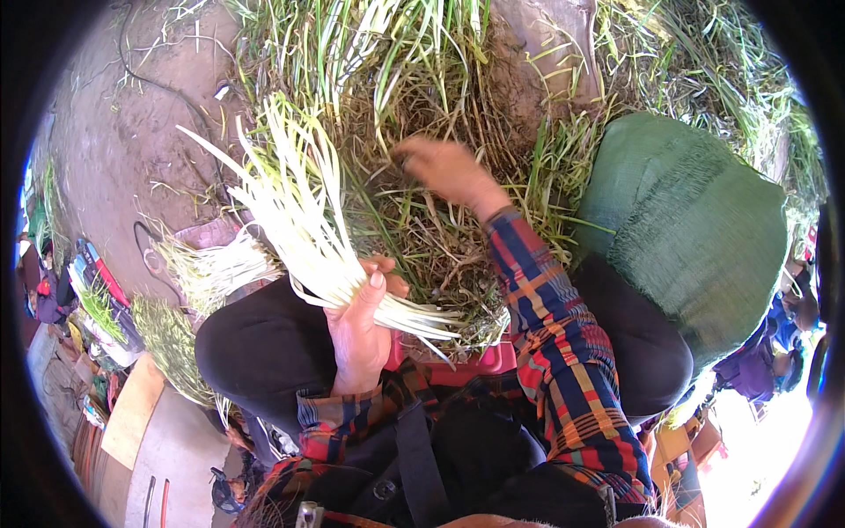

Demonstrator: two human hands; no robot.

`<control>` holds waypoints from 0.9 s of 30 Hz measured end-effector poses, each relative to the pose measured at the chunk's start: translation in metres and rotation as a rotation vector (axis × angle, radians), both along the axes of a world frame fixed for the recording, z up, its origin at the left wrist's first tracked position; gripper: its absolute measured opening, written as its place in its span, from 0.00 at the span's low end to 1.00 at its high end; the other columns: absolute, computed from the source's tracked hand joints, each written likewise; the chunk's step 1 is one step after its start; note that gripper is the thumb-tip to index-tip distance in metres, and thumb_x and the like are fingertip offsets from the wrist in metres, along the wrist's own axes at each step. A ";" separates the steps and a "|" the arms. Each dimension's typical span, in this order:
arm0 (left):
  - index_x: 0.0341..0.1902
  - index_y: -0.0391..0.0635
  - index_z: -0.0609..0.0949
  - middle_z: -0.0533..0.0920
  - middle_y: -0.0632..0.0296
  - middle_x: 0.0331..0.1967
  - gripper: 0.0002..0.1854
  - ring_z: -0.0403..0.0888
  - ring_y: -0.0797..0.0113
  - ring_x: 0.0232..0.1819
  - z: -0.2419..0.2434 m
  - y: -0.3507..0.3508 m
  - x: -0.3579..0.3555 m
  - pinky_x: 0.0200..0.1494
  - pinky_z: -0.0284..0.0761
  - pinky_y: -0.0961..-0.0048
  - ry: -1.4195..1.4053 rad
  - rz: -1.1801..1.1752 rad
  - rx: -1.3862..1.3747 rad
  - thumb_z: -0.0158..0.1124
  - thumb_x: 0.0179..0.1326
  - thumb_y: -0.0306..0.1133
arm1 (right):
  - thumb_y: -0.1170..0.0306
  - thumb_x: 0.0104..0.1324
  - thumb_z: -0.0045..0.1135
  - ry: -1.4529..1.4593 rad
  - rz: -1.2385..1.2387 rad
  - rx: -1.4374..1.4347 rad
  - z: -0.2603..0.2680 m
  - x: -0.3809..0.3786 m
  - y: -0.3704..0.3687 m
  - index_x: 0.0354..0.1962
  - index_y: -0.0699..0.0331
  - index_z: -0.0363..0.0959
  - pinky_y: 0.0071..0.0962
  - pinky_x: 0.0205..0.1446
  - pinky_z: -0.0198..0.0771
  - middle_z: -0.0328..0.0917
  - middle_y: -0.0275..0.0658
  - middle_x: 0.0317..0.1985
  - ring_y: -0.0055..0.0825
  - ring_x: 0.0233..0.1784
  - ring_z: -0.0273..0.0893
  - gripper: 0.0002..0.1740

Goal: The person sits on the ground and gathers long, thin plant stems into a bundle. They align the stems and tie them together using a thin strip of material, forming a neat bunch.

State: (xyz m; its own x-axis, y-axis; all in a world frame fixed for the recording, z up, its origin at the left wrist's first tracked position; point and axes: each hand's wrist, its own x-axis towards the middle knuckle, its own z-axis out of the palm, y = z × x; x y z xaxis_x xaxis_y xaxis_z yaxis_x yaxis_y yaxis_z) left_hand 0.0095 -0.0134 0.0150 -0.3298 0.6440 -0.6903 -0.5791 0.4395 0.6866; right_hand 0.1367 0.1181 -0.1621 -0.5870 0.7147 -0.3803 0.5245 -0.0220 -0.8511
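Observation:
My left hand (363, 323) is closed around a bunch of pale yellow-white leafy stalks (297, 218), fanned out up and to the left, with their white ends pointing right. My right hand (449, 171), slightly blurred, reaches over a heap of dry and green plant leaves (436, 244); whether its fingertips hold a leaf is unclear. Long green-white stalks (356, 46) lie beyond it. A bundle of similar pale stalks (224, 270) rests on the ground beside my left knee.
A full green woven sack (686, 218) stands at my right knee. Part of a red plastic object (488, 360) shows between my legs. A dark cord (165, 86) crosses the dirt floor at the left. More green leaves (713, 72) lie upper right. Other people are partly visible at the right rim.

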 end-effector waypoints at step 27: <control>0.44 0.40 0.75 0.80 0.54 0.37 0.09 0.78 0.67 0.31 0.004 -0.003 -0.004 0.35 0.74 0.71 -0.097 0.084 0.041 0.60 0.60 0.23 | 0.58 0.58 0.57 -0.532 -0.447 -0.061 -0.034 0.066 0.075 0.39 0.66 0.71 0.40 0.46 0.69 0.77 0.48 0.37 0.40 0.40 0.76 0.20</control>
State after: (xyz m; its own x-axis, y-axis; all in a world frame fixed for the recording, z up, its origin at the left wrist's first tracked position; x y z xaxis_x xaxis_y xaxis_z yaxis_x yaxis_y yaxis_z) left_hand 0.0053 -0.0168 0.0192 -0.3167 0.6452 -0.6953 -0.6776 0.3591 0.6418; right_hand 0.2031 0.1932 -0.1962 0.0355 0.8127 -0.5816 0.7998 -0.3721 -0.4711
